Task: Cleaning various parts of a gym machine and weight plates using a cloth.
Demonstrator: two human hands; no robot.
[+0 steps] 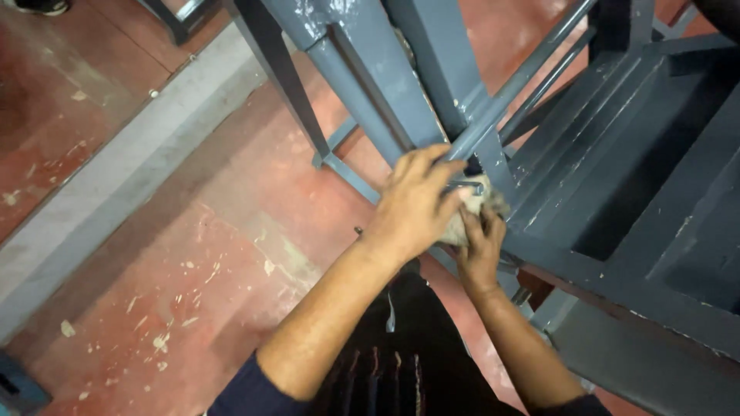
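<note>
My left hand (412, 202) rests on a grey-blue metal frame (617, 177), its fingers curled around the lower end of a thin grey rod (524, 77) that slants up to the right. Just below it my right hand (479, 250) grips a crumpled light-coloured rag (476, 209) pressed against the frame where the rod meets it. Both hands touch each other at the rag. A small metal part near my left fingertips is mostly hidden.
The painted steel frame has slanted legs (281, 77) at the top middle and flat panels on the right. Underneath lies a worn red floor (200, 262) with paint flecks and a pale grey strip (131, 154) running diagonally on the left.
</note>
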